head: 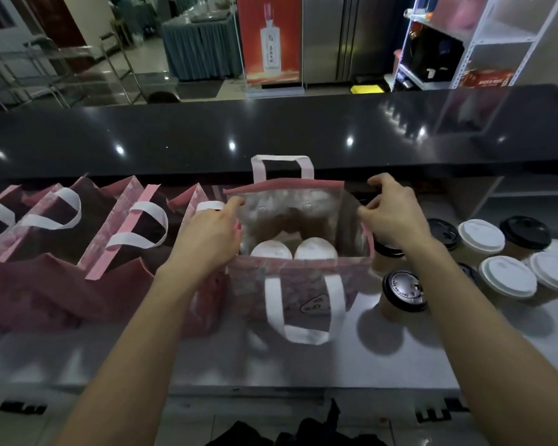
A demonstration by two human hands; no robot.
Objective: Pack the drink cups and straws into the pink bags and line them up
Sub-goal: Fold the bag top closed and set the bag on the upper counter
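Pink bag [298,284] stands open at the centre of the pale worktop [207,358], its mouth spread wide, with two white-lidded cups [293,251] side by side at the bottom. The left hand [211,235] holds the bag's rim at nine o'clock, fingers curled over the edge with the forefinger stretched along it; the right hand [392,214] pinches the rim at three o'clock between thumb and bent fingers. No straw is visible inside, though the far part of the bag is dim and I cannot tell for sure. At nine o'clock from it a row of pink bags [78,239] already stands, handles flopped over. At three o'clock wait the loose cups [464,255], some with black lids, some with white, crowded close to the bag's right wall; one black-lidded cup [403,292] sits just beside the bag's near corner. Beyond, at twelve o'clock, runs a glossy black counter [271,133]. The risk, as I judge it, lies in shifting the bag toward the row: it is soft-sided and held only by the rim, so a pull from the top could tilt the cups inside against each other, and a swing of the right side could knock the nearest loose cups over.
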